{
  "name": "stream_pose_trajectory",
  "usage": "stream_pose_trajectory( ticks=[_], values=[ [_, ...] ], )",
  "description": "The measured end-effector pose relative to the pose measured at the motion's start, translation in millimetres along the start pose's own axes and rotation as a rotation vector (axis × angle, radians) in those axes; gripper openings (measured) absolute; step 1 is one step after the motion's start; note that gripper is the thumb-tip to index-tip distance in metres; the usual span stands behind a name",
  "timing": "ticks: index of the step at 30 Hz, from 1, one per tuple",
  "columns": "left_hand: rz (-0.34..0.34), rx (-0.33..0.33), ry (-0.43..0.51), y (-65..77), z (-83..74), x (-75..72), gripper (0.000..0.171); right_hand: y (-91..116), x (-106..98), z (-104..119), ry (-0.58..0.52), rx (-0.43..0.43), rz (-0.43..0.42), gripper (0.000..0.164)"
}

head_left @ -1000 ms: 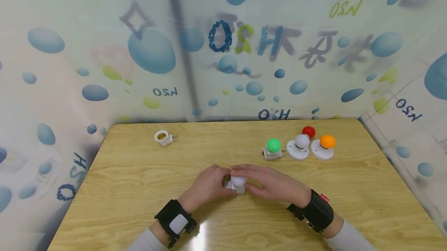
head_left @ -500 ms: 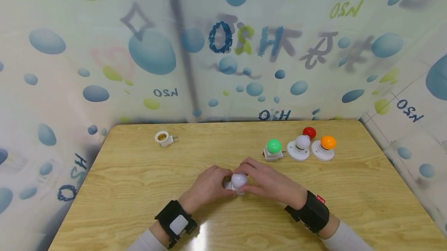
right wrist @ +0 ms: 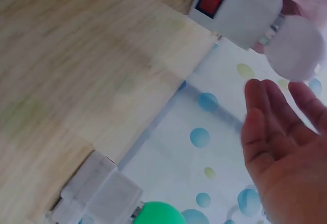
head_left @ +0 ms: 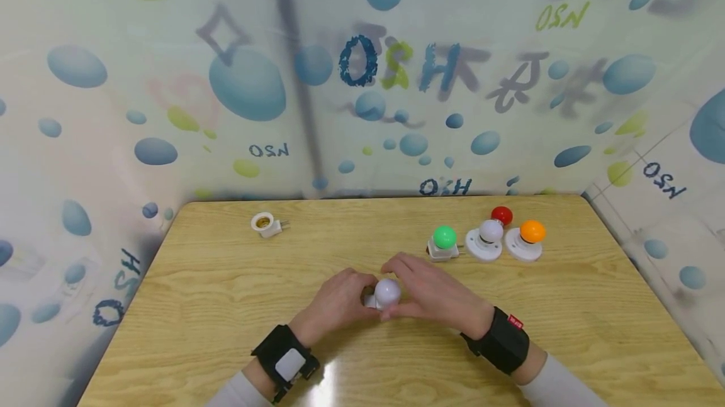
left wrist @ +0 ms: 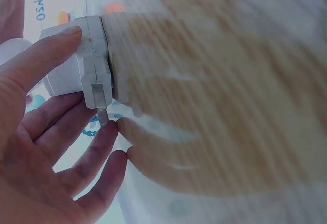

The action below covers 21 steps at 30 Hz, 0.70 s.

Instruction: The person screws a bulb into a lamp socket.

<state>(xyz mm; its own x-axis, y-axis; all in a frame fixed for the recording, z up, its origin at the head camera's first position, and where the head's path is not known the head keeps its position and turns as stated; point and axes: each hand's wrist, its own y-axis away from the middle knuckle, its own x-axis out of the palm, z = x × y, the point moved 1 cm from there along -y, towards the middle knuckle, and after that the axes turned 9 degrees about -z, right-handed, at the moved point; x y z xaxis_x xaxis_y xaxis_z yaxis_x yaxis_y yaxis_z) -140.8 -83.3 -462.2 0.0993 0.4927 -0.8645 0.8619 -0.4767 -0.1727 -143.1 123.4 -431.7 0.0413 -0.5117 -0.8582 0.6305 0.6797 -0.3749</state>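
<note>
My left hand (head_left: 340,299) holds a white plug-in lamp socket (left wrist: 94,45) at the table's middle, thumb along its side, with a metal prong showing near the fingertips. A white bulb (head_left: 387,292) sits in that socket. In the right wrist view a red switch (right wrist: 210,1) shows on the socket's side, and a bit of metal thread is visible below the bulb. Right beside the bulb, my right hand (head_left: 433,290) has its fingers loosely bent and spread, with a gap between them and the bulb in the right wrist view.
An unfilled plug-in socket (head_left: 266,224) lies at the back left. At the back right stand a green bulb (head_left: 444,237) in a plug-in socket, a white bulb (head_left: 490,231) and an orange bulb (head_left: 532,231) on round bases, with a red bulb (head_left: 501,214) behind. A patterned curtain (head_left: 368,143) borders the table.
My right hand has drawn its fingers back from over the white bulb and spread them, leaving the bulb in plain view. My left hand keeps its hold in the same place.
</note>
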Motion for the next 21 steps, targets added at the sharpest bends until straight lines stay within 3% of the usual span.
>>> stream_pose_trajectory(
  ticks=[4, 9, 15, 21],
  values=[
    [-0.008, 0.007, -0.008, 0.4, 0.6, 0.1, 0.041, 1, -11, 1, -0.029, 0.008, 0.066, 0.075],
    [0.003, 0.008, -0.009, -0.3, 0.5, -0.8, 0.042, 4, -21, 2, -0.123, 0.006, 0.142, 0.067],
    [0.015, 0.009, -0.01, -0.8, 0.1, -1.1, 0.047, 8, -15, 1, -0.16, -0.074, 0.142, 0.06],
    [0.025, 0.007, -0.015, -0.5, -0.8, -0.5, 0.051, 10, -8, 0, -0.186, -0.069, 0.146, 0.055]
  ],
)
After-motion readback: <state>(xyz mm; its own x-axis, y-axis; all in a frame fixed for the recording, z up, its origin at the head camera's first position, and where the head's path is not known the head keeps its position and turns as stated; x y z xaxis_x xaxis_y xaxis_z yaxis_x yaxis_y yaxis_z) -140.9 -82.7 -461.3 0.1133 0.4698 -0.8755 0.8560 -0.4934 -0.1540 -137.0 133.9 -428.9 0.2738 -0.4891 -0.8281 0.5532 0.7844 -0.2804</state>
